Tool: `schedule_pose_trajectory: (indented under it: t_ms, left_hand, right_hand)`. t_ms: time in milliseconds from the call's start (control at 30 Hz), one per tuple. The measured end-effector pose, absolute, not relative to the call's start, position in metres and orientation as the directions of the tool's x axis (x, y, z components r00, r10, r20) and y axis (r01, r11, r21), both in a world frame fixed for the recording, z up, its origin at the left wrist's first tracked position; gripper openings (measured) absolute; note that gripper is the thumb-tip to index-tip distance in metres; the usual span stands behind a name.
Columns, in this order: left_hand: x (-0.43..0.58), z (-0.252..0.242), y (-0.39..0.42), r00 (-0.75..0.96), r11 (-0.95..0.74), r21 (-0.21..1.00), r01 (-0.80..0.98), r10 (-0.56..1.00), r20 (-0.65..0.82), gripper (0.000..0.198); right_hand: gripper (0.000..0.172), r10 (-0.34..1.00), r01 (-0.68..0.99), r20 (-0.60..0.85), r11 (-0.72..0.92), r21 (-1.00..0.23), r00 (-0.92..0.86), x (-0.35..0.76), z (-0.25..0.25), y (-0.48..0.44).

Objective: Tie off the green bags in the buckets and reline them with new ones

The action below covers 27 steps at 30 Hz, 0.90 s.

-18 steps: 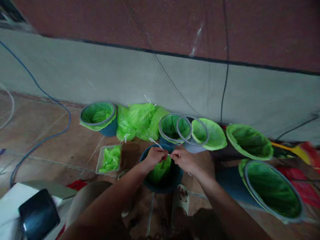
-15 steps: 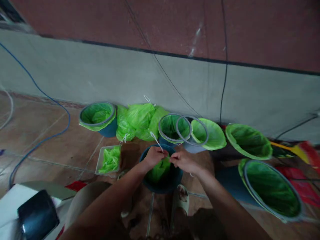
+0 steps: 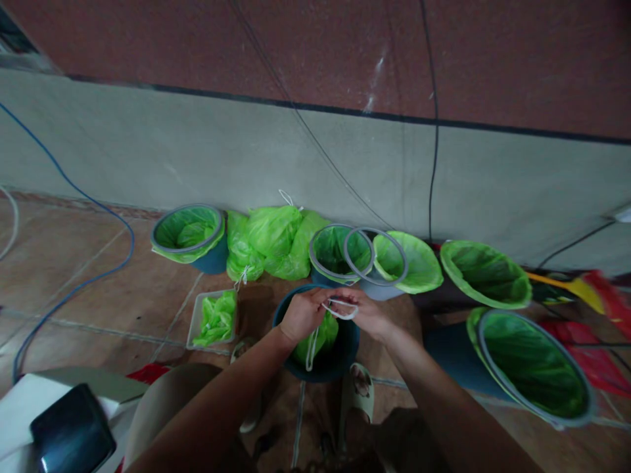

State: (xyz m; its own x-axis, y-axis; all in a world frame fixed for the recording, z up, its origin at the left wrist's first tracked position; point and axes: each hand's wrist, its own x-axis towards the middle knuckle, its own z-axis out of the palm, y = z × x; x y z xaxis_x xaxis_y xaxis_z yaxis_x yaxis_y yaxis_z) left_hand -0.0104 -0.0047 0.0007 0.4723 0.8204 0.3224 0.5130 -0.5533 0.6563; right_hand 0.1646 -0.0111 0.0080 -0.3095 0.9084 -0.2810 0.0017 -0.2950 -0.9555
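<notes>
Between my feet stands a dark blue bin (image 3: 351, 358) with a bunched green drawstring garbage bag (image 3: 323, 338) inside it. Above its far rim, my left hand (image 3: 303, 314) and my right hand (image 3: 363, 311) meet, fingers closed on the bag's white drawstring (image 3: 344, 314). One loop of cord arcs between the hands. Another loop dangles below my left hand, over the bag. The fingertips and the bag's gathered neck are partly hidden behind the hands.
Tied green bags (image 3: 276, 233) lean along the wall. Lined bins stand left (image 3: 210, 257) and right (image 3: 448, 351). A grey ring (image 3: 406, 268) rests across two bins. A white tray (image 3: 194, 322) holds green bags. A blue cable (image 3: 106, 270) crosses the floor. A black box-like object (image 3: 73, 430) sits lower left.
My hands have come together over the bin. The white cord, earlier sticking up by my left hand, now forms a loop between the hands and another hanging down.
</notes>
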Motion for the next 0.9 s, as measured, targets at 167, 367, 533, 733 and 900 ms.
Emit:
schedule_pose_trajectory:
  t_ms: [167,367,533,733,900]
  left_hand:
    - [-0.009,0.001,-0.003,0.382,-0.545,0.691,0.474,0.835,0.396,0.016]
    - [-0.009,0.001,0.000,0.460,-0.524,0.703,0.481,0.833,0.306,0.016]
    - [-0.008,0.000,-0.003,0.492,-0.501,0.662,0.557,0.842,0.223,0.017]
    - [-0.014,-0.004,0.001,0.470,-0.442,0.715,0.542,0.864,0.179,0.021]
    - [-0.020,-0.007,0.003,0.435,-0.380,0.683,0.623,0.895,0.101,0.019]
  right_hand:
    - [0.034,0.878,0.016,-0.375,-0.388,-0.921,-0.298,0.167,0.011,-0.014]
    - [0.022,0.933,0.165,-0.355,-0.343,-0.925,-0.054,0.164,0.002,-0.011]
    - [0.019,0.919,0.117,-0.392,-0.393,-0.912,0.027,0.163,0.001,-0.014]
    - [0.029,0.915,-0.044,-0.403,-0.402,-0.915,0.008,0.175,0.009,-0.010]
    - [0.039,0.918,0.056,-0.394,-0.396,-0.916,0.046,0.186,0.014,-0.001]
